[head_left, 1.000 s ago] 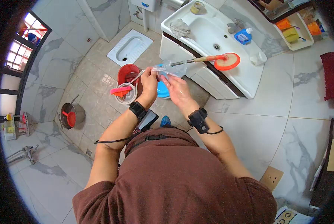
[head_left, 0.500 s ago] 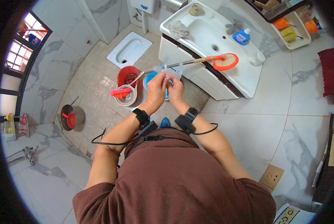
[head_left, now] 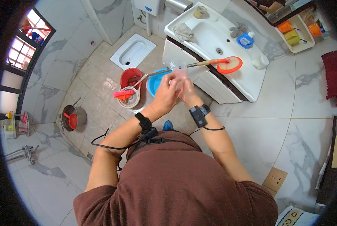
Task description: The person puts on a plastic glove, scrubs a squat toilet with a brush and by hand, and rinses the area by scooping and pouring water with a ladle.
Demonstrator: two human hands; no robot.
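So the clear plastic film [head_left: 180,72] is hanging out in front of the brown shirt [head_left: 187,184], bunched up near the front of the washbasin [head_left: 208,41]. It's looking thin, see-through and crinkly, catching white glints at the top and showing pinkish lower down. Can't tell if I'm seeing a bag or a glove, too small.

The left grip [head_left: 164,94] is pinching it narrow, thumb and fingers close together. The right grip [head_left: 188,92] is meeting it from the other side, but its fingertips are getting lost in the film, so I can't tell how tightly they're closing.

Just past the film, a metal pole [head_left: 193,65] is slanting across, its round orange-rimmed head [head_left: 229,64] showing over the washbasin's edge. Below, a blue basin [head_left: 153,87] is sitting on the tiled floor [head_left: 97,84], with a red bucket [head_left: 130,74] just beside it. Further out, the washbasin is holding a blue bottle [head_left: 246,40] and a crumpled grey cloth [head_left: 183,32], and a metal pot [head_left: 81,114] is standing off left.
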